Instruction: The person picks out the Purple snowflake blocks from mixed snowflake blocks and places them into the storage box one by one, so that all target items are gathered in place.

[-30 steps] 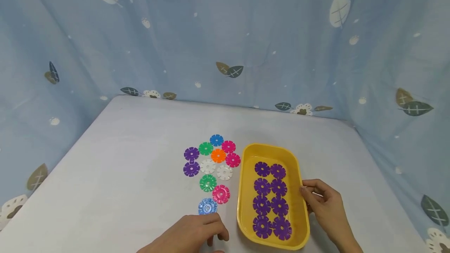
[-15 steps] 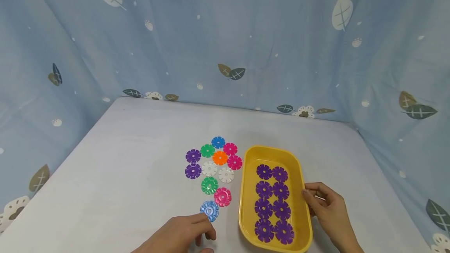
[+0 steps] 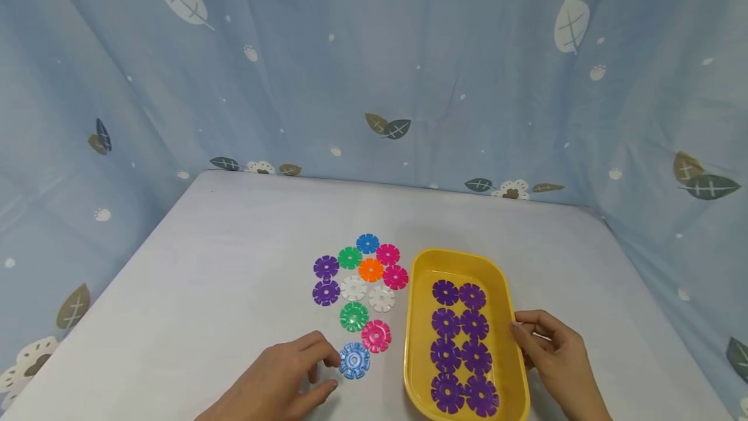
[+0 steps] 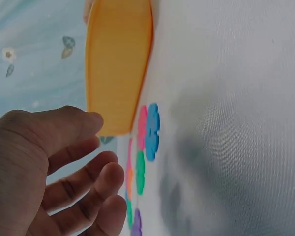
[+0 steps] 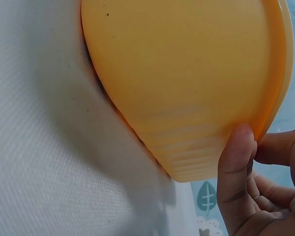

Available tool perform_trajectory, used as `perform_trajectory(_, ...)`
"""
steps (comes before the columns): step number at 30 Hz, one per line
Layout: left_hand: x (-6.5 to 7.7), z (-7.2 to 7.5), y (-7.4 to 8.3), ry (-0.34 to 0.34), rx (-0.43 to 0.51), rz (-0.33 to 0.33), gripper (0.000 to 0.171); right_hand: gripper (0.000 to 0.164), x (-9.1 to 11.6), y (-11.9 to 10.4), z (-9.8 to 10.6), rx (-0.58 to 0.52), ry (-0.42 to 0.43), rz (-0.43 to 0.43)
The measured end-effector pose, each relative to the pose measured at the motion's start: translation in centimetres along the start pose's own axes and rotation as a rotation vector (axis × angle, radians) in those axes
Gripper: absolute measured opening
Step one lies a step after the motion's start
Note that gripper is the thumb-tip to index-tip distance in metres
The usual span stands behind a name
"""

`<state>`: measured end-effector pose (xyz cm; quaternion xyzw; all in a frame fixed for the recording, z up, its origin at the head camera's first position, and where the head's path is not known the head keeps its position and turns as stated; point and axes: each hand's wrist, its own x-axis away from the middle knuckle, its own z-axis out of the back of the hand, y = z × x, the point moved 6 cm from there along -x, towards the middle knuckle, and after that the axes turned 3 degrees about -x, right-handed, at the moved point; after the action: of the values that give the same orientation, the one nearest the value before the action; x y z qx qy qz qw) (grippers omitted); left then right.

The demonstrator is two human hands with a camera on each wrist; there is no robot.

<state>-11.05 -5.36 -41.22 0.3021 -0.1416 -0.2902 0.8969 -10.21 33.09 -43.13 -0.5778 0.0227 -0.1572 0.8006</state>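
Observation:
A yellow tray (image 3: 413,343) sits on the table, with two columns of purple snowflake discs (image 3: 447,322) lying on its bottom. My right hand (image 3: 555,356) pinches the tray's right rim between thumb and fingers; the right wrist view shows the thumb on the rim and a finger against the outer wall. Beside a translucent blue snowflake disc (image 3: 354,360), my left hand (image 3: 280,375) hovers with loosely bent fingers and nothing between them. In the left wrist view there is a gap between its thumb and fingertips. Whether a fingertip touches the blue disc I cannot tell.
Left of the tray lie loose snowflake discs: pink (image 3: 376,336), green (image 3: 354,316), white (image 3: 382,298), orange (image 3: 371,269), purple (image 3: 326,292) and blue (image 3: 367,243). A white cloth (image 3: 234,265) covers the table. A blue leaf-print curtain (image 3: 327,70) stands behind it.
My left hand has moved left, away from the tray, and its thumb and fingers have spread. The right hand keeps its hold on the rim. The whole view has shifted slightly.

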Motion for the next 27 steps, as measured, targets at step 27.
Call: perform_trajectory(27, -2.6, 3.9, -4.7, 0.345, -0.217, 0.103, 0.034, 0.039, -0.1, -0.1, 0.2, -0.007, 0.005, 0.021)
